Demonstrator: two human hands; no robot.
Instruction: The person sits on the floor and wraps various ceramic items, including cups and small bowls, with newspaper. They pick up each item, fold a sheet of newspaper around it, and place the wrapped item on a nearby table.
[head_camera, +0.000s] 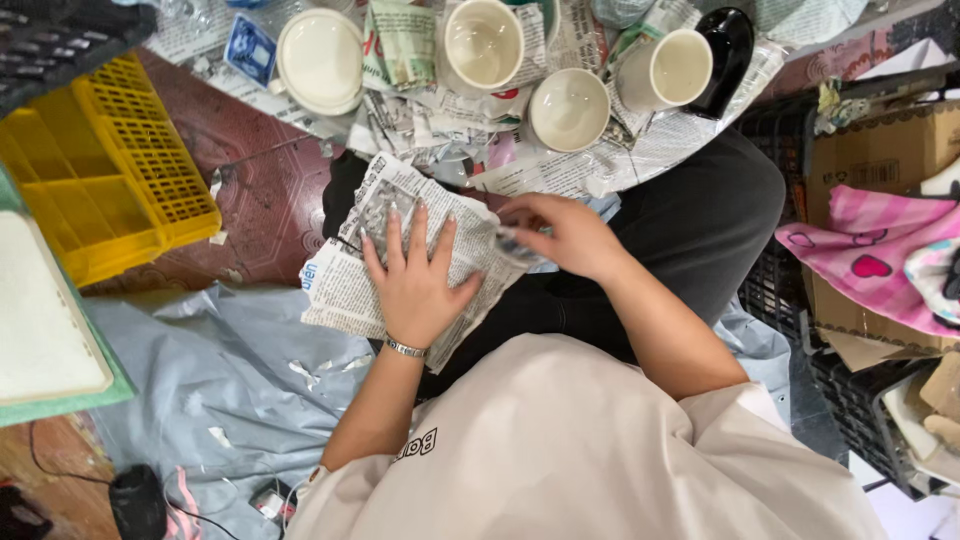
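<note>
Sitting among cream cups and a yellow crate, left hand flat, open on newspaper, right hand pinching its edge

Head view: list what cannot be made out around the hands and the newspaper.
- Whatever lies under the newspaper: hidden by the sheet and the flat left hand.
- What the right hand pinches: blurred and covered by its fingers.
- The yellow crate: partly cut off by the left edge.
- The cup: its contents are too small to tell.
</note>
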